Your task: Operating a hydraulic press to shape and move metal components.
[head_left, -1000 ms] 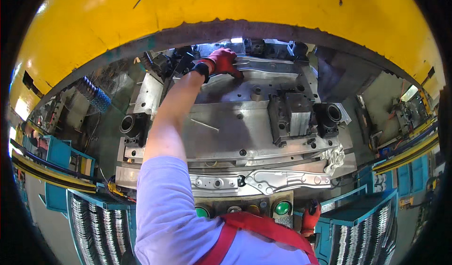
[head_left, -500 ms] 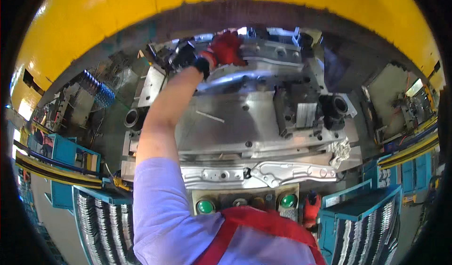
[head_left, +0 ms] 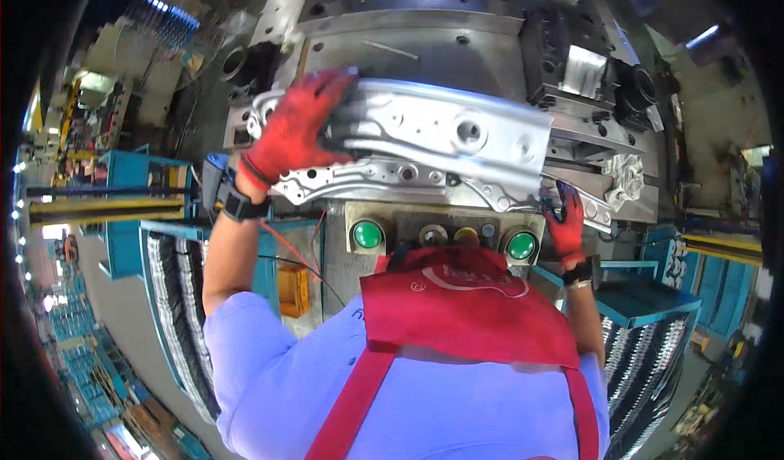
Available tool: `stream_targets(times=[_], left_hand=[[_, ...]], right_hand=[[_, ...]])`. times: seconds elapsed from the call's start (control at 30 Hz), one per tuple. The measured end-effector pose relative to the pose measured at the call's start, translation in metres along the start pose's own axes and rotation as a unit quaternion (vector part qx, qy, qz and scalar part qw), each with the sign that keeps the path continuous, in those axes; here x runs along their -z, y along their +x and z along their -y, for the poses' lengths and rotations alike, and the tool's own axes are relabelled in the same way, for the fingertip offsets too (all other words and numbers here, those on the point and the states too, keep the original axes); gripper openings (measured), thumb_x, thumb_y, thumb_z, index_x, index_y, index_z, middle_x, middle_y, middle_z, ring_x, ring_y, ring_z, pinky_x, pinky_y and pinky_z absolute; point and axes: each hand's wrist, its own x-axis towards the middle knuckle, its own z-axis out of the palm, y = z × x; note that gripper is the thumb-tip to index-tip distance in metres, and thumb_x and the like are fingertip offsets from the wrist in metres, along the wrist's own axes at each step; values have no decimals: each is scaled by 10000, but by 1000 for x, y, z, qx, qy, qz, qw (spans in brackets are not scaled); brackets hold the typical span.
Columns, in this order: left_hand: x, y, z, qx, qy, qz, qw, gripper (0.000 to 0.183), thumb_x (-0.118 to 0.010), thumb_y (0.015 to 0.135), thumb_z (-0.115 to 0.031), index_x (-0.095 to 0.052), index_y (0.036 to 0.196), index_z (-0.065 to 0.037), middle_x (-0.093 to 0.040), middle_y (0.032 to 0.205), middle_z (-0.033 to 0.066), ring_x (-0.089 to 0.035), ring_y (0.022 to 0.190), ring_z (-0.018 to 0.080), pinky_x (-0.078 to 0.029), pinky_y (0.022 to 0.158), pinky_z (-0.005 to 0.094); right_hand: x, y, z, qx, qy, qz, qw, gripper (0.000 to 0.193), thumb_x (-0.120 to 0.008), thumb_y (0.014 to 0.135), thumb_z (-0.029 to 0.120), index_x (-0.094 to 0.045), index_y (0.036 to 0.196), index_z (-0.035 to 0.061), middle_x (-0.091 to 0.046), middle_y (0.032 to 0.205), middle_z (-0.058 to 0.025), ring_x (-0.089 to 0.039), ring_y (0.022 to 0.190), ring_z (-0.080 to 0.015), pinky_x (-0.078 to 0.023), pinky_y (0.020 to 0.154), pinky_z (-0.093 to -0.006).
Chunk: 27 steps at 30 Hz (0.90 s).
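Observation:
A long silvery stamped metal panel (head_left: 433,125) with round holes hangs slightly tilted over the near edge of the die. My left hand (head_left: 300,129), in a red glove, is closed on its left part. Under and in front of it lie further stamped metal parts (head_left: 359,178) along the die's front edge, partly covered by the panel. My right hand (head_left: 565,225), also red-gloved, is by the right end of these parts with its fingers apart. Whether its dark fingertips touch the metal, I cannot tell.
A grey steel die (head_left: 416,51) with dark blocks lies beyond the panel. Close to my apron stands a control box with two green buttons (head_left: 367,234) (head_left: 520,245). Blue racks (head_left: 645,301) packed with metal parts flank me. Crumpled silvery material (head_left: 625,178) sits at the die's right corner.
My left hand has come back from the far side of the die toward me, now holding the panel. My right hand has moved up to the parts' right end. The view has tilted nearer.

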Motion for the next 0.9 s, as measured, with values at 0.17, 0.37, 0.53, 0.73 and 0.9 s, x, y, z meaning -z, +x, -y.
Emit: stream_targets(times=[0.17,0.37,0.53,0.73,0.9], left_hand=[[-36,-65,-28,82,39,132,987,894,-720,441,-378,-388,1197,-35,-431,1130,167,-392,1060,339,-309,916,436],[-87,-111,-14,149,37,118,981,846,-729,449,-334,-402,1173,-44,-419,1163,163,-373,1109,334,-249,978,441],[-130,-116,15,199,47,163,965,858,-754,461,-346,-391,1182,-56,-420,1169,157,-377,1114,309,-253,971,428],[-145,-101,28,190,76,222,953,880,-755,485,-359,-364,1220,-74,-408,1200,156,-382,1115,316,-268,967,426],[-162,-116,34,189,129,225,947,882,-724,479,-417,-378,1204,-52,-452,1106,169,-430,1042,307,-281,927,437]], right_hand=[[-9,25,-28,72,-340,231,909,1003,-735,469,413,-272,1272,29,-274,1310,-176,-223,1224,-331,-156,1011,-448],[-19,28,-38,103,-331,246,905,1085,-756,395,409,-244,1274,33,-328,1212,-183,-290,1146,-335,-196,974,-462],[-17,21,-40,125,-335,213,909,1066,-777,370,381,-284,1253,44,-370,1142,-170,-339,1078,-320,-251,922,-451],[25,13,1,125,-235,149,952,1042,-775,382,373,-299,1251,51,-398,1103,-163,-378,1024,-340,-301,853,-444],[61,42,91,196,-193,128,953,1062,-779,381,360,-285,1269,51,-350,1172,-225,-329,1097,-379,-251,928,-483]])
